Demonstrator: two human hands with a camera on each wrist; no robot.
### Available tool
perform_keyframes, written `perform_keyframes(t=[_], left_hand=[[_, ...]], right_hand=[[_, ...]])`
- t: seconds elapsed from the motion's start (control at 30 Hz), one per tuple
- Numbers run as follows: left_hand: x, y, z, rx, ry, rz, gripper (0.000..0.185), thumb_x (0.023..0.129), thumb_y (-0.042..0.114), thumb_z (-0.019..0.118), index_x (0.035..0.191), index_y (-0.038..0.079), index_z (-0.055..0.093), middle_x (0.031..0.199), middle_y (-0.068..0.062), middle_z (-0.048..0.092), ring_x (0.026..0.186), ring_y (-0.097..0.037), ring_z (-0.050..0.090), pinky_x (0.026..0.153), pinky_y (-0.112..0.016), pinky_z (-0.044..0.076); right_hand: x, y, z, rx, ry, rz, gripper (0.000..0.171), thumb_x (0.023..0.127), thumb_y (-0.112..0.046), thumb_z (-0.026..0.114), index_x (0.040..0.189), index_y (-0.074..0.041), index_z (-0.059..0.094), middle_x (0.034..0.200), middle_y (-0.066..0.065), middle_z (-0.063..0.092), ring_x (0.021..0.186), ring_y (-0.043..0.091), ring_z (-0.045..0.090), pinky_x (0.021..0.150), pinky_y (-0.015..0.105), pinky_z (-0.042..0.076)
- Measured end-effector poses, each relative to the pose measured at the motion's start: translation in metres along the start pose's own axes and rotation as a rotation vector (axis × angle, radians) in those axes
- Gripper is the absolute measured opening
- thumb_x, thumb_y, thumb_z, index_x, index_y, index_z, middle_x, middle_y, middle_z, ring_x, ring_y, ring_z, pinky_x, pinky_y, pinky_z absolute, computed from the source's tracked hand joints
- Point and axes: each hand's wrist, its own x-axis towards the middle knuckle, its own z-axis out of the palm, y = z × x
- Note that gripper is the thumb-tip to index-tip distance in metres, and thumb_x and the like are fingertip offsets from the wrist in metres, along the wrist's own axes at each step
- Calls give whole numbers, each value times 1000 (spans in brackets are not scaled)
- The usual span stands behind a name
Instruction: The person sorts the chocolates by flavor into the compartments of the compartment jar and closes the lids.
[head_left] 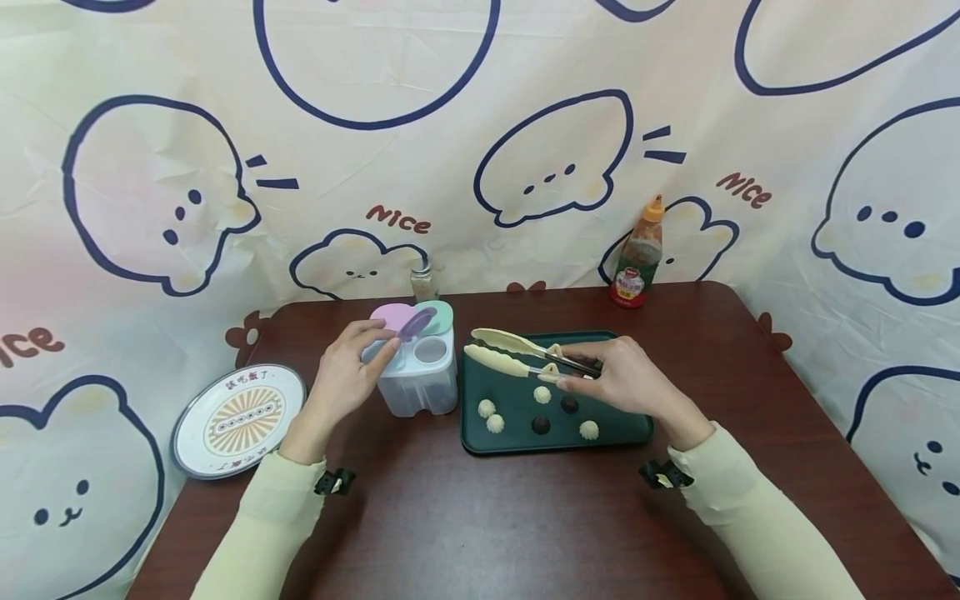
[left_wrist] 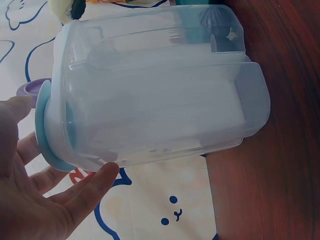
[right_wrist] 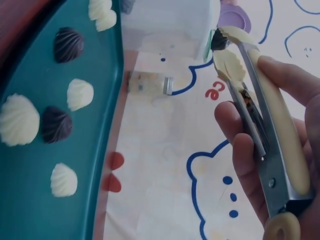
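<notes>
A person's right hand [head_left: 626,379] grips cream tongs [head_left: 517,352] over a green tray [head_left: 637,429] of candies [head_left: 495,423]. At nine o'clock, the left hand [head_left: 348,375] touches a clear container [head_left: 420,379], fingers loosely spread.

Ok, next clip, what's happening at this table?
A person sits at a brown table. The right hand grips cream-handled tongs over a green tray holding small white and dark shell-shaped pieces; in the right wrist view the tong tips pinch one dark piece. The left hand touches the lid end of a clear plastic container with pastel lids, beside the tray. A plate, sauce bottle and small jar stand aside.
</notes>
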Motion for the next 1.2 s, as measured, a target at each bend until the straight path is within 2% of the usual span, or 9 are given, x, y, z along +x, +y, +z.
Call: perform_keyframes(t=[0.17,0.37,0.57,0.8,1.2], left_hand=[[0,0,0,2,6,6,52,100,53,50,130,13,64,149,-12,48,139,-38,44,112,-65,37],[0,1,0,3,4,9,53,100,54,49,130,13,64,149,-12,48,139,-38,44,112,-65,37],[0,3,0,2,2,10,54,100,55,48,130,13,64,149,-12,48,138,-38,44,111,-65,37],[0,2,0,6,4,2,54,100,56,48,129,13,64,149,-12,49,139,-38,44,111,-65,37],[0,2,0,2,2,3,53,100,54,49,128,12,65,148,-12,49,139,-38,44,111,-66,36]], right_hand=[[6,-7,2,16,16,-14,50,85,-43,78,128,-19,69,55,-11,55,53,12,44,49,26,36],[13,-17,6,48,27,-41,47,86,-38,78,127,-18,70,61,-13,62,54,11,48,48,25,36],[21,-26,13,24,34,-61,46,86,-39,77,127,-17,70,57,-12,58,49,9,43,47,24,32],[30,-37,19,24,45,-62,46,86,-39,78,126,-18,70,74,-10,70,53,11,43,48,26,32],[38,-45,26,-3,12,-36,48,85,-40,78,127,-19,70,69,-6,67,51,12,43,47,26,32]])
